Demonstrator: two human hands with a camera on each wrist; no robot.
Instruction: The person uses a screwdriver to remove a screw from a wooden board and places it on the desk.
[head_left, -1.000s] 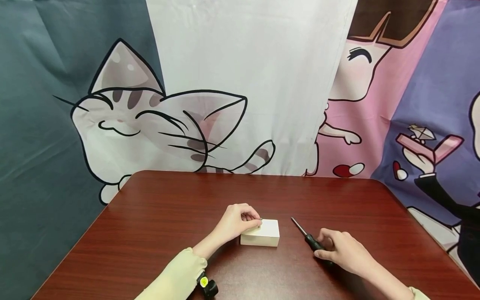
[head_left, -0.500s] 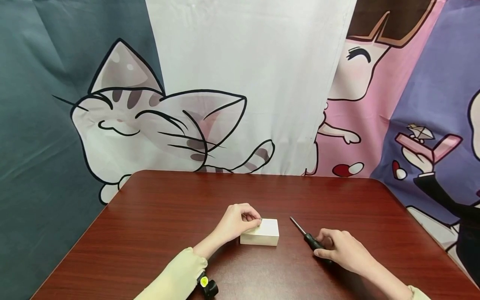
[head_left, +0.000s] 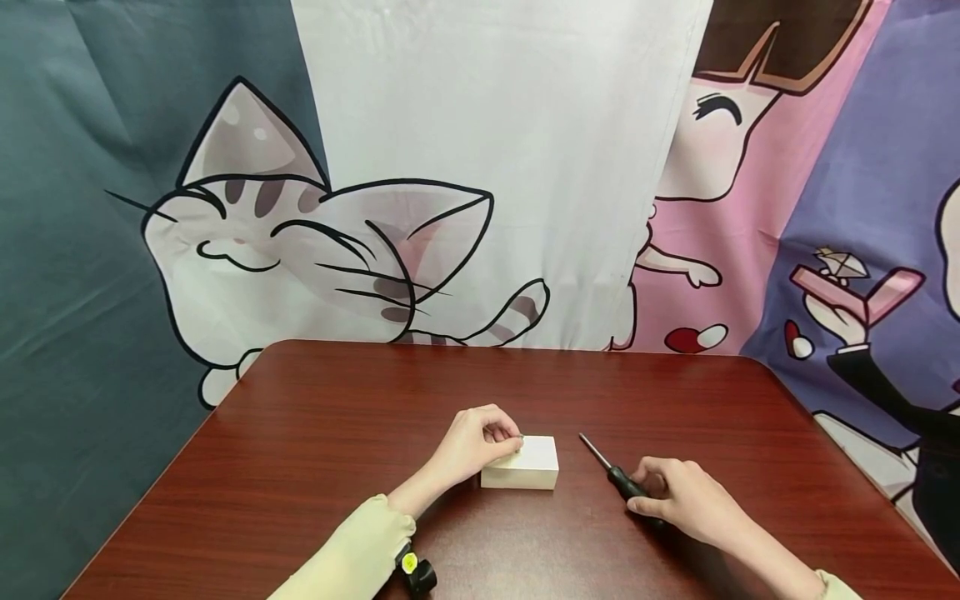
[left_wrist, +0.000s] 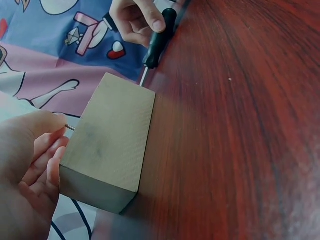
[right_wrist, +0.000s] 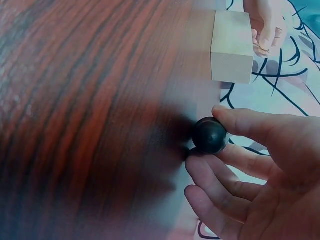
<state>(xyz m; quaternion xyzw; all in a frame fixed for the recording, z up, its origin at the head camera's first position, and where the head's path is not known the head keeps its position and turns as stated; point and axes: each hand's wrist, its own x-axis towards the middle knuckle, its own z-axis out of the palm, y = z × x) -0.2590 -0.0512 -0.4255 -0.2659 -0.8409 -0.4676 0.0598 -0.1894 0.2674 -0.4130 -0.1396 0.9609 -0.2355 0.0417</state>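
Observation:
A pale wooden block (head_left: 519, 477) lies on the table. Over its top, my left hand (head_left: 476, 442) pinches a small screw (left_wrist: 70, 127) between thumb and fingers. The screw's threaded end points at the block's top face; whether it touches the wood I cannot tell. To the right of the block, my right hand (head_left: 693, 500) holds a screwdriver (head_left: 621, 481) by its black handle, thumb on one side and fingers on the other. Its metal shaft points up and left, apart from the block. The right wrist view shows the round handle end (right_wrist: 209, 135) between the fingertips.
The reddish-brown wooden table (head_left: 337, 417) extends around both hands. Behind it hangs a cloth backdrop (head_left: 525, 125) with cartoon figures. A black wrist camera (head_left: 420, 575) is strapped at the left sleeve, close to the tabletop.
Both hands, the screw and the screwdriver hold nearly the same places. Only a slight shift of the view, with the block and screwdriver tip a few pixels over, is visible.

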